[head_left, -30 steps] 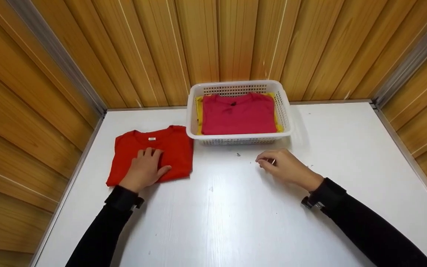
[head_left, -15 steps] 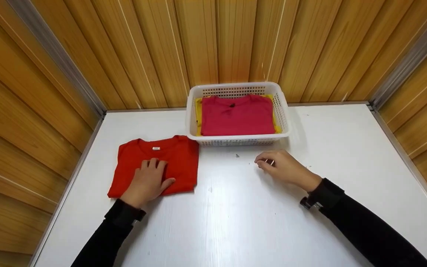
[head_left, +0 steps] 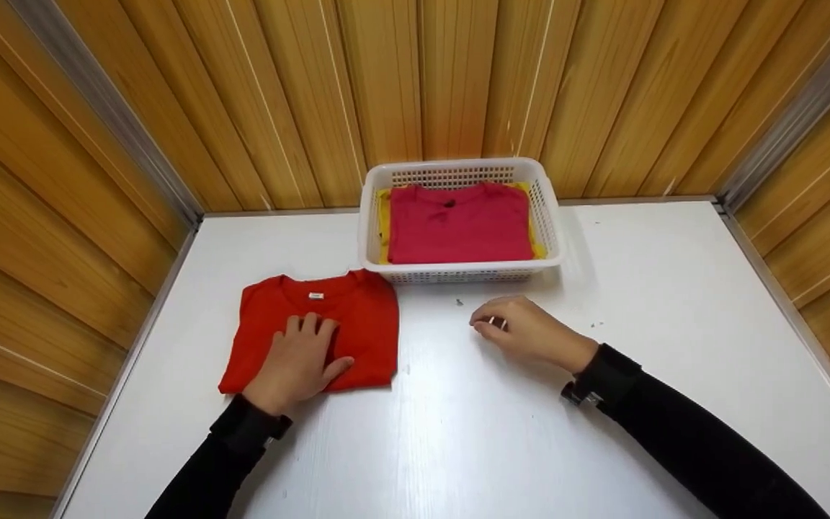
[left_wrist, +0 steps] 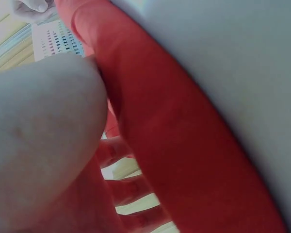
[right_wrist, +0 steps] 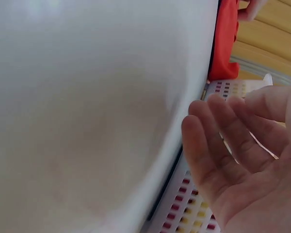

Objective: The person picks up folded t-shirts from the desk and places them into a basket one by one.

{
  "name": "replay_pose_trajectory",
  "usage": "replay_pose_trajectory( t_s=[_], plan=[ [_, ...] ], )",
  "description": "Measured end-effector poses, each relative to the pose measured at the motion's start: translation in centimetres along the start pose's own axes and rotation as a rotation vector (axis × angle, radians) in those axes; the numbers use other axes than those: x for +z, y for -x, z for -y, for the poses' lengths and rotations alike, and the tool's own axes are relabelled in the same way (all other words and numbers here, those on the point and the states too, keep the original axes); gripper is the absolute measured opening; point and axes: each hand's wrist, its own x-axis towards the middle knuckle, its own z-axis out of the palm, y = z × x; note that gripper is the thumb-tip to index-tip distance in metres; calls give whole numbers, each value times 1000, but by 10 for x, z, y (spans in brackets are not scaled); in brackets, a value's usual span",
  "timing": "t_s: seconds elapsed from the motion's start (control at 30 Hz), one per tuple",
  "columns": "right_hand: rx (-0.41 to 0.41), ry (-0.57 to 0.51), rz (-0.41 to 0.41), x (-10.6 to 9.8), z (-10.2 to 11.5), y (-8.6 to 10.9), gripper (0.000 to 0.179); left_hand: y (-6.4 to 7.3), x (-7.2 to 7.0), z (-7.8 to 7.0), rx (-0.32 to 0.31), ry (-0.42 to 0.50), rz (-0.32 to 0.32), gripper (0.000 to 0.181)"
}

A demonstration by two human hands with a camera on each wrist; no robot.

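Observation:
A folded red T-shirt [head_left: 364, 331] with a white neck label lies on the white table [head_left: 415, 447], left of the basket. My left hand [head_left: 300, 364] rests on it with the fingers spread, the thumb pointing right. In the left wrist view the red cloth [left_wrist: 169, 126] runs close beside the thumb and fingers. My right hand [head_left: 530, 331] hovers over the table in front of the basket, its fingers loosely bent and holding nothing. The right wrist view shows the relaxed fingers [right_wrist: 233, 131] of this hand with nothing between them.
A white plastic basket [head_left: 462, 268] stands against the wood-panelled back wall [head_left: 451, 79]. Inside lies a folded pink T-shirt [head_left: 458, 227] on top of a yellow garment [head_left: 384, 216]. Panelled walls close in the table at left and right.
The red T-shirt has slid toward the person and a little right under my left hand, its upper right corner now just at the basket's front. My right hand has shifted slightly left.

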Motion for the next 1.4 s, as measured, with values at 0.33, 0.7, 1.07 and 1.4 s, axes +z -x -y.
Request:
replay_pose_trajectory(
  t_s=[0.33,0.7,1.07,1.4],
  plan=[
    [-172,183,90,31,61,-42,30,-10,-32,36,23,207,16,51],
    [-258,341,272,75,78,-79,46,-18,-29,95,-54,209,-67,34],
    [-263,361,270,79,89,-74,37,-20,-35,88,-16,176,-21,30],
    [-274,307,190,63,72,-42,24,-26,-30,59,41,165,-15,29]
  ],
)
